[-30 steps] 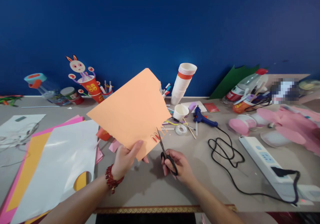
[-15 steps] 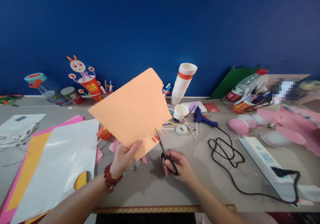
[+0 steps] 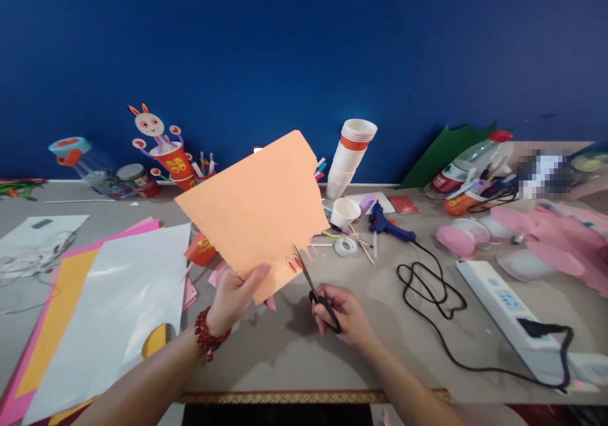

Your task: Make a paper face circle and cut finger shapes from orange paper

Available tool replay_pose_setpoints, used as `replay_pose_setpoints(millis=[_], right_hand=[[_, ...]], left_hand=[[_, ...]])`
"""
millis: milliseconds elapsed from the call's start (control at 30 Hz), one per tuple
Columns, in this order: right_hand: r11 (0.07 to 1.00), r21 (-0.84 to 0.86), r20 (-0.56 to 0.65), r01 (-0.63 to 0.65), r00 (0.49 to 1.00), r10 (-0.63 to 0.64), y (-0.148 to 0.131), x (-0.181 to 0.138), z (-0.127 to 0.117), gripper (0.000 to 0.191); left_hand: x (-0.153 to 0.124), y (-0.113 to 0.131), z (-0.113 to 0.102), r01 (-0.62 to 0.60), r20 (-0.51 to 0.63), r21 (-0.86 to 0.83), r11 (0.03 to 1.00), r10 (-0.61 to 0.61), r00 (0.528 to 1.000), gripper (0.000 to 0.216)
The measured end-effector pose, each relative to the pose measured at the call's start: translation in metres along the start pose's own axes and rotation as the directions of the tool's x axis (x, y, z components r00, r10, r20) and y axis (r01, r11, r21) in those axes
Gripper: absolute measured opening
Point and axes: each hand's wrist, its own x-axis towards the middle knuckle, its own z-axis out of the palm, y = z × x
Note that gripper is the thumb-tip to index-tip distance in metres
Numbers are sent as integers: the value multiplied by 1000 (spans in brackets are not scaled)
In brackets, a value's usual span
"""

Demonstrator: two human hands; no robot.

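An orange sheet of paper (image 3: 259, 204) is raised above the table, pinched near its lower edge by my left hand (image 3: 244, 293), thumb on the near face. Two red-and-black ear-like shapes (image 3: 293, 263) are drawn at its lower right edge. My right hand (image 3: 344, 312) has its fingers in the black handles of a pair of scissors (image 3: 310, 279). Their blades point up and left, at the paper's edge just right of the drawn shapes. The paper's right side is cut unevenly, with thin strips and small scraps near the blades.
Coloured sheets (image 3: 114, 299) lie at left. Behind stand a rabbit figure in a red cup (image 3: 171, 160) and stacked paper cups (image 3: 351, 157). A blue glue gun (image 3: 387, 223) trails its cord toward a white power strip (image 3: 508, 312). A tape roll (image 3: 345, 246) lies near the paper.
The orange paper has tilted slightly, its upper part shifting right. My right hand and the scissors have moved a little to the right. Both hands keep their hold.
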Motion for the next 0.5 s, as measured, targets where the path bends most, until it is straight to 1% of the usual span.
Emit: replay_pose_setpoints(millis=[200, 500], right_hand=[[1000, -19, -10, -5, 1000, 5, -2, 0, 0, 49], [1000, -9, 7, -25, 1000, 25, -5, 0, -2, 45]], left_hand=[[0, 0, -2, -14, 11, -27, 1000, 14, 1000, 56], [3, 0, -5, -8, 23, -81, 997, 10, 1000, 50]])
